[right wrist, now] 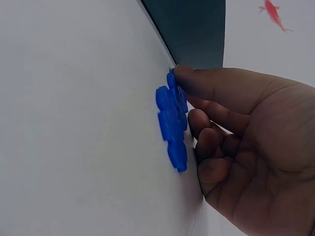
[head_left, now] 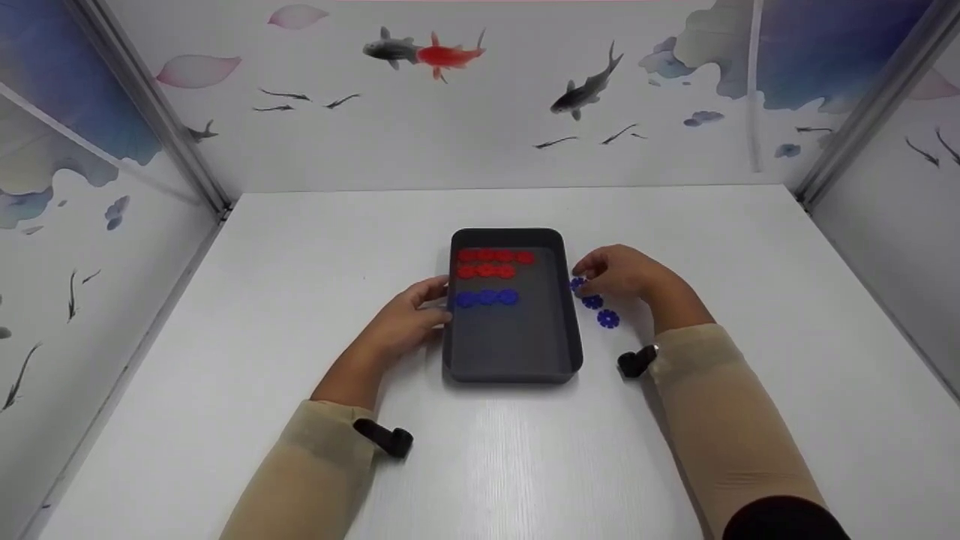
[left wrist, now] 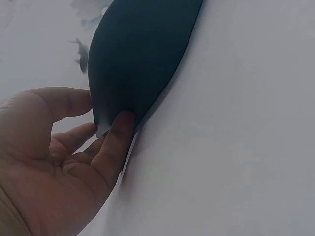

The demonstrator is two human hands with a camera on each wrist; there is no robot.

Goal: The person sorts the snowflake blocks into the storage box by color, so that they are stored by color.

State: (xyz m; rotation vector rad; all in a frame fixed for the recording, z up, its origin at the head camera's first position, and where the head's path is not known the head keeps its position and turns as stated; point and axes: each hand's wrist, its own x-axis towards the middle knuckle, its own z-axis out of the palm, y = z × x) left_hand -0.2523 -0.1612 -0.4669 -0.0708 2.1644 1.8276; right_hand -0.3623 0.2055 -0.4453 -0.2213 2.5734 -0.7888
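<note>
A dark grey rectangular tray (head_left: pixel 512 367) stands on the white table. My left hand (head_left: pixel 409 321) holds its left side, thumb and fingers at the wall; the left wrist view shows the fingers against the dark tray wall (left wrist: pixel 142 54). To the right of the tray, my right hand (head_left: pixel 619 274) pinches a blue notched disc (head_left: pixel 577 283) between thumb and forefinger. Two more blue notched discs (head_left: pixel 608 319) lie beside it on the table, in a slanting line. In the right wrist view the blue discs (right wrist: pixel 171 123) overlap, close to the thumb tip.
Inside the tray, two rows of red notched discs (head_left: pixel 487 271) lie towards the far end. Below them is a row of blue discs (head_left: pixel 487 298). White panels painted with fish (head_left: pixel 589 90) enclose the table at the back and sides.
</note>
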